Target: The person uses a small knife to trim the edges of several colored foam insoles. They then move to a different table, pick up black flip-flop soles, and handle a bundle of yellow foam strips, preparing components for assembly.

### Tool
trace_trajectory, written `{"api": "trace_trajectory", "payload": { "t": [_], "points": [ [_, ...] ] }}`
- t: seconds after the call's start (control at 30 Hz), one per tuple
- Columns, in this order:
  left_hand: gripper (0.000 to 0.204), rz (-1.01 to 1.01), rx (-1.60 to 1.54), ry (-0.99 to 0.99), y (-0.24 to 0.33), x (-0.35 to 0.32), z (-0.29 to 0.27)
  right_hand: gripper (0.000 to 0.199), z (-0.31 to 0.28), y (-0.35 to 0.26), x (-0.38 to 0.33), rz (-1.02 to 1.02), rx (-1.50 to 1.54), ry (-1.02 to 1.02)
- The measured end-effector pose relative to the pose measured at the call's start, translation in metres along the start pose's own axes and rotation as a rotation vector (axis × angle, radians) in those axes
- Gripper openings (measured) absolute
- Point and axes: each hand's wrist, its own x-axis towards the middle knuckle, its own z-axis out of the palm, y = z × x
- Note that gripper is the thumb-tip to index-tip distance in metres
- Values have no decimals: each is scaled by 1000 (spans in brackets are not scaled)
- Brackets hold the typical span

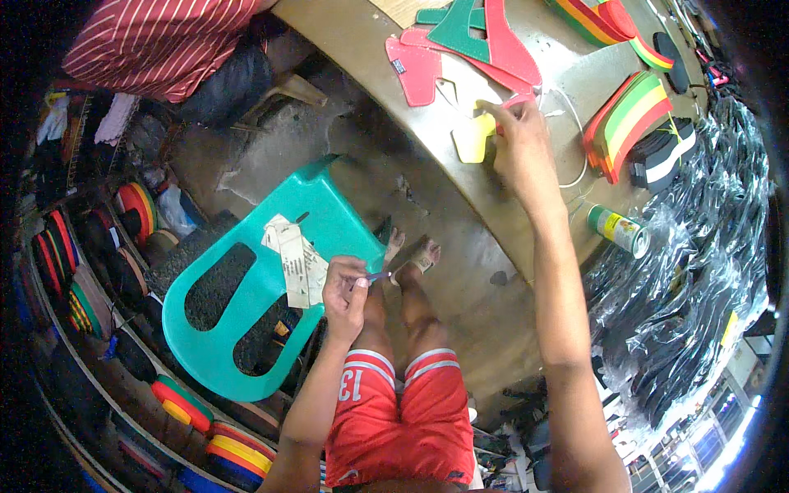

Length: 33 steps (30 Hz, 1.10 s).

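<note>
My left hand [345, 292] is closed around a slim, dark purplish pen-like stick [378, 276], its tip pointing right above my knees. On the table to the right, my right hand [522, 148] reaches down with curled fingers, pinching the edge of a yellow cut-out piece [470, 141]. Beyond those fingers lie red stitched cut-outs [415, 72] and a green one [457, 34], overlapping in a pile. A bit of red shows beside my right fingertips, partly hidden by the hand.
A green plastic chair [193, 345] on the left holds pale printed slips [289, 255]. Striped curved stacks [629, 119], a can [618, 230] and a white cord [582, 135] lie on the table [485, 193]. Shiny plastic wrap [657, 312] heaps right. A person's striped clothing [164, 41] shows far left.
</note>
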Motion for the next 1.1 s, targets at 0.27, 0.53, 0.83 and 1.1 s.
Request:
{"api": "trace_trajectory", "payload": {
  "t": [0.27,0.53,0.83,1.1],
  "points": [
    [9,81,32,36,10,16,0,27,-49,3,-6,-168,53,138],
    [11,200,28,-47,43,49,39,25,-21,8,-140,135,51,339],
    [6,230,73,-320,44,78,154,27,-10,25,-180,297,176,182],
    [3,538,222,-395,30,111,200,16,13,30,-173,351,441,280]
  ]
}}
